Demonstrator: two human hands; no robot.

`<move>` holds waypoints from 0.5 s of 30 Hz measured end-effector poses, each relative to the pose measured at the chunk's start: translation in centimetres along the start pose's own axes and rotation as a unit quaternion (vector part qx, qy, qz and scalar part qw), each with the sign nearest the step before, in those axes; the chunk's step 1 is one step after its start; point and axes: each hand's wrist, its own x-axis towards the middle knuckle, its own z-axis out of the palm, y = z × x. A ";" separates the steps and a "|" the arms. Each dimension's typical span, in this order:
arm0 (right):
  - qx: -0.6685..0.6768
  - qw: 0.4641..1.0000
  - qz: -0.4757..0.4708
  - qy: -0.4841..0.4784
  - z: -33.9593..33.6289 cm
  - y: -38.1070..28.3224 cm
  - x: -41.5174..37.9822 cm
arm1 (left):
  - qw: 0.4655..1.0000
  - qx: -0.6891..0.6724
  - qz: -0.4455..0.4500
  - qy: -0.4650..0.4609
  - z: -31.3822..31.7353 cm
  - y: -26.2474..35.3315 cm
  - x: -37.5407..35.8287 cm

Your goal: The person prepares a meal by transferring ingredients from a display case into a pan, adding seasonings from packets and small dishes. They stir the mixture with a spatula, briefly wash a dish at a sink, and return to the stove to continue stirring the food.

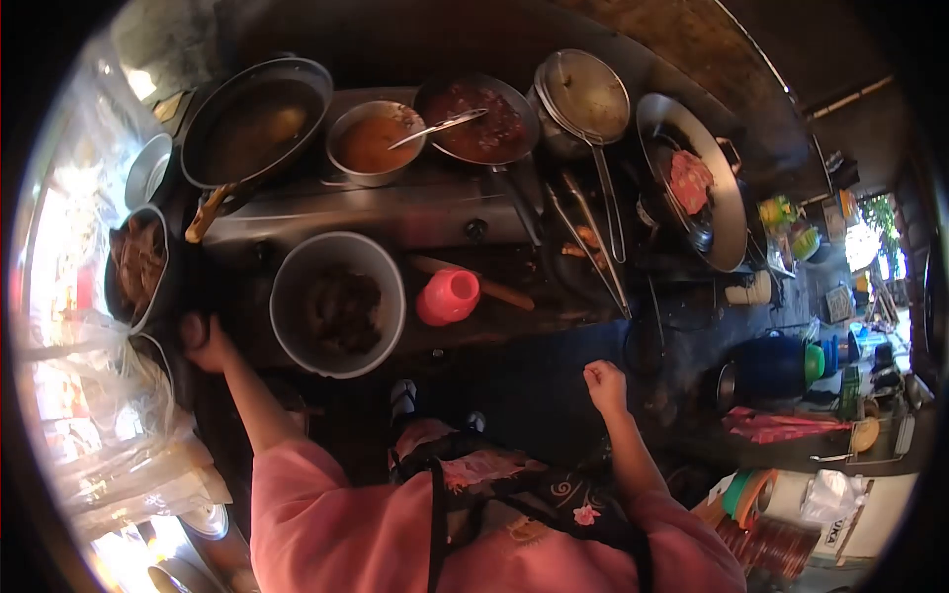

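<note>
My left hand (210,350) is closed around a small dark round object (195,330), whose kind I cannot make out. It is close to a pot of brown pieces (140,259) at the left. A deep grey pot (393,306) with dark chunks inside stands to the right of that hand. Beside this pot is a pink plastic container (450,296). My right hand (606,387) hangs in the air in front of the stove, fingers curled, nothing visible in it. Tongs (591,247) lie above it on the counter.
Along the back are a large wok (188,163), a pot of orange sauce (336,148) with a spoon (440,127), a pan of dark red food (529,128), a strainer (583,94) and a wok (727,222) holding raw meat (690,181). A blue barrel (766,371) stands right.
</note>
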 end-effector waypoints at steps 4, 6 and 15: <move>0.036 0.999 -0.005 0.015 -1.4 0.4 -1.0 | 0.993 -0.089 0.077 -0.030 -8.6 4.0 -6.7; 0.045 0.999 -0.016 0.015 -2.7 1.1 -1.5 | 0.968 -0.186 0.157 -0.062 -12.1 6.0 -9.6; 0.255 0.962 -0.094 0.037 -11.9 3.2 -2.6 | 0.783 -0.345 0.348 -0.384 -31.5 24.3 -34.5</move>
